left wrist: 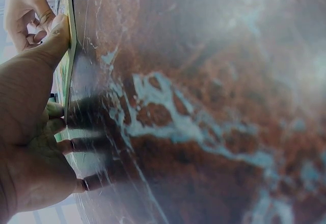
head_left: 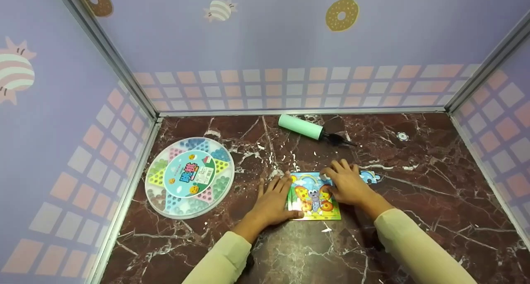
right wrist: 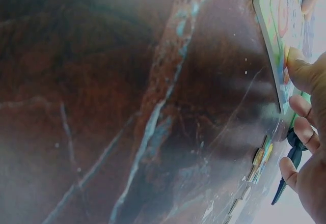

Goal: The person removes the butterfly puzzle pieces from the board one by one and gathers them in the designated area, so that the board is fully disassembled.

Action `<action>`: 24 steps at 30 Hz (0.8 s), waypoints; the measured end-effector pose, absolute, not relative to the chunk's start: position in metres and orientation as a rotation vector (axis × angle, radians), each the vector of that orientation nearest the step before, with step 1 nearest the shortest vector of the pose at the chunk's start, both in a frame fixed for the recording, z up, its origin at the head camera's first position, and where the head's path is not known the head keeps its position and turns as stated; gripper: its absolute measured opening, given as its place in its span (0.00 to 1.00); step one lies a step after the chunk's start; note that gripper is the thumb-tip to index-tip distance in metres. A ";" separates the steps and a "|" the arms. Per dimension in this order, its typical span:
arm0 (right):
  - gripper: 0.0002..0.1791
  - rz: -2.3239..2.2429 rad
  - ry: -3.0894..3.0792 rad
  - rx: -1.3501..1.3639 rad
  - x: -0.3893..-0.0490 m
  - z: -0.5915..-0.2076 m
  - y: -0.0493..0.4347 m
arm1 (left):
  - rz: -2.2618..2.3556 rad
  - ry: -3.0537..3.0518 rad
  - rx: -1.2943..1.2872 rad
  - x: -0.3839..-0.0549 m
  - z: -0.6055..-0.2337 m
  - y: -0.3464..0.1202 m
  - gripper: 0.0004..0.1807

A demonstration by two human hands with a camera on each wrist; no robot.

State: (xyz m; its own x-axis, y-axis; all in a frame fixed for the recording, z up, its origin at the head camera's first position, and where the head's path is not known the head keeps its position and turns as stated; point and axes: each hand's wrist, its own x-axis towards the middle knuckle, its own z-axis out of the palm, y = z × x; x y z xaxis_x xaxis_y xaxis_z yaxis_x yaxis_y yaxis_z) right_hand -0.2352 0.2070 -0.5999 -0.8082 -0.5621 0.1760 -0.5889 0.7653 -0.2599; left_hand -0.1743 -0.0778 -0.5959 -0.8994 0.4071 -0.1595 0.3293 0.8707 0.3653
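Note:
A cartoon jigsaw puzzle [head_left: 312,201] in a flat square tray lies on the marble table, showing a grey, big-eyed figure with orange-yellow wings. My left hand [head_left: 271,203] lies along its left side, fingers stretched forward and thumb on the lower left edge. The left wrist view shows that thumb [left wrist: 60,30] against the board's edge. My right hand [head_left: 348,182] is over the upper right corner, covering part of the picture. In the right wrist view its thumb [right wrist: 300,71] touches the puzzle face, with the other fingers loosely bent. Loose blue puzzle pieces [head_left: 368,176] lie just right of this hand.
A round Chinese checkers set [head_left: 223,180] with coloured marbles under a clear cover lies on the left. Behind the puzzle is a mint-green hand pump [head_left: 300,126] with a black nozzle. A small round white piece [head_left: 402,136] lies at the back right. Patterned walls [head_left: 273,85] enclose the table.

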 end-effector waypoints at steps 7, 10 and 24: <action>0.24 0.467 -2.867 0.934 -0.236 -0.600 0.207 | 0.482 2.810 0.566 -0.176 -0.598 -0.078 0.64; 0.23 0.460 -2.868 0.932 -0.236 -0.601 0.207 | 0.478 2.810 0.564 -0.176 -0.599 -0.078 0.63; 0.19 0.520 -2.864 0.939 -0.236 -0.601 0.206 | 0.492 2.803 0.556 -0.176 -0.599 -0.078 0.64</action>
